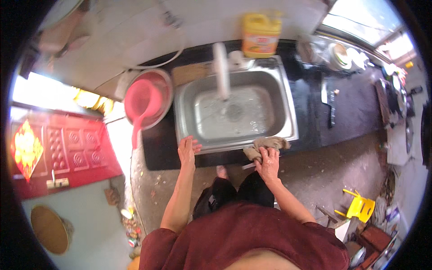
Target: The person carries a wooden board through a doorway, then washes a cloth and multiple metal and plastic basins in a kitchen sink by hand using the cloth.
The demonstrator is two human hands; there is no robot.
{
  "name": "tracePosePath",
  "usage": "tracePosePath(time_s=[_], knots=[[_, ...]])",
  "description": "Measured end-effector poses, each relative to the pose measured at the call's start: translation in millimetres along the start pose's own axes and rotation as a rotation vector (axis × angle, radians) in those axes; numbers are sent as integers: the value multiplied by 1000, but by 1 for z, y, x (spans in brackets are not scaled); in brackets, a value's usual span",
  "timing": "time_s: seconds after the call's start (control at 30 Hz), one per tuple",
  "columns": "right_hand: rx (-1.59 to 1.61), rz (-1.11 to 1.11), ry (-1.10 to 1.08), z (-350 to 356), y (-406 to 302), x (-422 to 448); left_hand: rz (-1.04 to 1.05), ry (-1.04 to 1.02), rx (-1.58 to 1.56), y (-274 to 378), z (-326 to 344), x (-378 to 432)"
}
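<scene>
A brownish cloth point(270, 144) lies crumpled over the front right rim of a metal sink point(233, 145). On the cloth rests my right hand point(268, 164), fingers over its near side; whether they grip it is hard to tell. My left hand point(189, 150) is raised at the sink's front left corner, fingers apart and holding nothing. The faucet point(221, 72) reaches over the basin, whose bottom looks wet. Left of the sink, a pink plastic dipper point(143, 99) sits in a round basin point(167, 88).
Behind the sink stands a yellow plastic jug point(261, 37). A knife point(329, 101) lies on the dark counter point(305, 111) at right, with stacked bowls point(339, 55) farther back. A yellow plastic chair point(361, 207) is on the floor at lower right. A red door point(74, 145) is at left.
</scene>
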State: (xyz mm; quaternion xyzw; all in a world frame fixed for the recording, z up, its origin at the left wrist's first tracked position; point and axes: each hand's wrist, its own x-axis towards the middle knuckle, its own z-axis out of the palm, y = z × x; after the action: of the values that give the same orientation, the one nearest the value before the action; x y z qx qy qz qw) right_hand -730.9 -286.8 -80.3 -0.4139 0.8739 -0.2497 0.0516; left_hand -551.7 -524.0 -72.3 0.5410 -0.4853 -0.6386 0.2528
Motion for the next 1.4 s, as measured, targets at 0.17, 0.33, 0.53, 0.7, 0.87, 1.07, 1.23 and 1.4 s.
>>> tracePosePath(time_s=[0.17,0.33,0.53,0.7,0.87,1.07,1.23,1.4], knots=[[129,-394,-317,74,-118,8,-22,215,-33,-7,-116,-22],[332,-670,-472,156,-244,23,-24,380,-161,-44,-187,-55],[117,-719,-337,200,-323,89,-88,560,-232,-65,-221,-94],[109,-877,-323,186,-287,70,-163,531,-265,-78,-217,-94],[143,-961,-403,152,-222,41,-192,325,-223,-53,-181,-62],[147,-1016,-630,78,-108,60,-96,57,-139,-14,-123,-26],[141,-847,-658,20,-28,87,-92,-61,-81,-1,-89,-9],[656,232,-559,22,-46,149,-121,-151,-90,1,-49,27]])
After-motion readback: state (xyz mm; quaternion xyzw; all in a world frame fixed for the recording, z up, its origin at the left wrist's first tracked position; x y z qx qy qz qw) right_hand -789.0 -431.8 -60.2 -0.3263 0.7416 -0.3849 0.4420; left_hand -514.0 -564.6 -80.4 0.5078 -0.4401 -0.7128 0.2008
